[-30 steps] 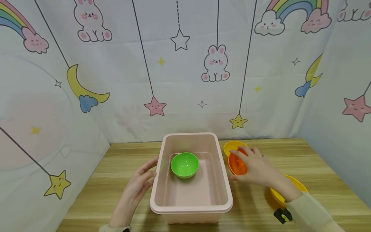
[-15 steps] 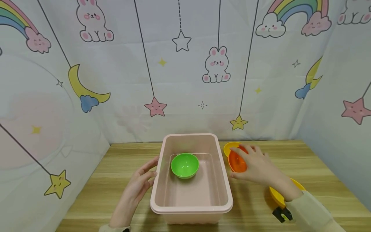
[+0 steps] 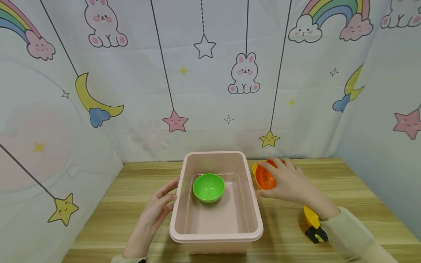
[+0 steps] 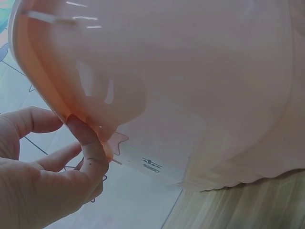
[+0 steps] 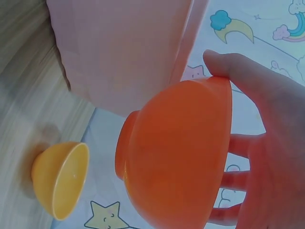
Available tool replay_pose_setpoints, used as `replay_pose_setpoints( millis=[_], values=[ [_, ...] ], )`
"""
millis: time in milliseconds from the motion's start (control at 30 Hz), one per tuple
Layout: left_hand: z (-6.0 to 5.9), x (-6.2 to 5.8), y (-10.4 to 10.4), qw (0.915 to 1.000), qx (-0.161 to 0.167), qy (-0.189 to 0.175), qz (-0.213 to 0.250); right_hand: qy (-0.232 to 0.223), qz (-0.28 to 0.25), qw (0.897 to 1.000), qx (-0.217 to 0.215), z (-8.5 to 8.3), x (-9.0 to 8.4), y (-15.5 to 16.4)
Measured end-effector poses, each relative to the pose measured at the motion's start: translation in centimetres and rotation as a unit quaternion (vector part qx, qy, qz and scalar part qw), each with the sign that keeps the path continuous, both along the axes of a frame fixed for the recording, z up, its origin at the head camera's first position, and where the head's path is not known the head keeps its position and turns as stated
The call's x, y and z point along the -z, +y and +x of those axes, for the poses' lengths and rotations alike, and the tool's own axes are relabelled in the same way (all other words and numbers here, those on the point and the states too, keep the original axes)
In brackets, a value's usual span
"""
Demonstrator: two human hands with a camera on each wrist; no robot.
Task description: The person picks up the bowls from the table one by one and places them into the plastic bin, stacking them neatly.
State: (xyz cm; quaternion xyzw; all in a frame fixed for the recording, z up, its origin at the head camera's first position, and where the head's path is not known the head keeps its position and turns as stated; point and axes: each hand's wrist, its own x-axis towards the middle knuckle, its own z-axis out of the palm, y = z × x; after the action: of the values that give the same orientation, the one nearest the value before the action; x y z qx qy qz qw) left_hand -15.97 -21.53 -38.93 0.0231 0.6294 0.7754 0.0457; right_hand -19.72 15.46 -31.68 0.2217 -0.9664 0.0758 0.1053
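Observation:
My right hand (image 3: 284,180) grips an orange bowl (image 5: 176,152) by its rim, thumb at one side and fingers across the other. The bowl hangs tilted beside the right wall of a pale pink plastic bin (image 3: 217,237). Behind it, a yellow bowl (image 5: 59,181) stands on the table, mostly covered by the orange one in the head view. Inside the bin, towards its back left, sits a green bowl (image 3: 209,188). At the bin's left side, my left hand (image 3: 158,206) touches the outside just under the rim with relaxed fingers (image 4: 90,148).
Right of the bin, another yellow piece (image 3: 311,217) lies partly hidden under my right forearm, with a small black object (image 3: 316,234) at its near end. A patterned cloth (image 3: 210,91) hangs behind the wooden table (image 3: 131,190) and at both sides.
My right hand has moved slightly left and up with the orange bowl, covering more of the yellow bowl behind. The left hand keeps its place on the bin.

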Motion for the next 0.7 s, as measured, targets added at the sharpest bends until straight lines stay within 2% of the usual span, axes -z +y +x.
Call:
replay_pose_setpoints(
  millis=[367, 700],
  values=[
    [0.0, 0.1, 0.0, 1.0, 0.002, 0.0, 0.004, -0.012, 0.012, 1.0, -0.001, 0.0, -1.0, -1.0],
    [0.0, 0.2, -0.1, 0.9999, 0.009, 0.006, 0.003, -0.002, 0.016, 1.0, -0.007, 0.1, -1.6, -2.0]
  ],
)
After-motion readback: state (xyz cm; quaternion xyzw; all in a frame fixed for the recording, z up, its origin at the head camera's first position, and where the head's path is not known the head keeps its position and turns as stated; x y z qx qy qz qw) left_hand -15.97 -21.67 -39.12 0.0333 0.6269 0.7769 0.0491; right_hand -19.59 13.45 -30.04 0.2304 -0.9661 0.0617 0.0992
